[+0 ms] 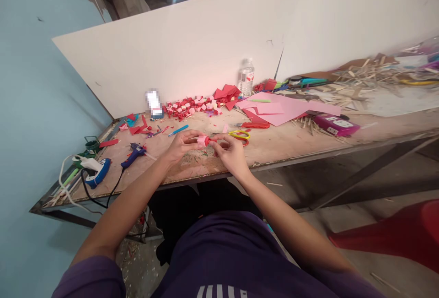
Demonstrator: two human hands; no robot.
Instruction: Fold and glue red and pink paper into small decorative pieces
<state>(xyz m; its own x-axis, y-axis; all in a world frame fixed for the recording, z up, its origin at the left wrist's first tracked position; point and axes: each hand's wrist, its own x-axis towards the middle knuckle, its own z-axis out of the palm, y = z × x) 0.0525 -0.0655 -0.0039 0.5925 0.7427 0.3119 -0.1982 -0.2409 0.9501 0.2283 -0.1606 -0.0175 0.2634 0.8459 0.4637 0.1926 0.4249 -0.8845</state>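
Between my two hands, above the front part of the table, is a small pink and red folded paper piece point(202, 141). My left hand point(185, 144) pinches its pink side. The fingers of my right hand point(230, 151) are closed on its red end. Just behind my right hand lie scissors with yellow and red handles point(242, 134), partly covered by the hand. A blue pen point(178, 130) rests on the tabletop behind my left hand. Farther back is a heap of small red, pink and cream paper pieces point(192, 106).
A glue gun point(134, 155) and a blue power strip point(98, 173) with cables are on the left. Behind lie a red cutter point(255, 125), pink paper sheets point(284, 110) and a water bottle point(246, 77). Wooden sticks point(366, 76) cover the right; a white board point(178, 51) closes the back.
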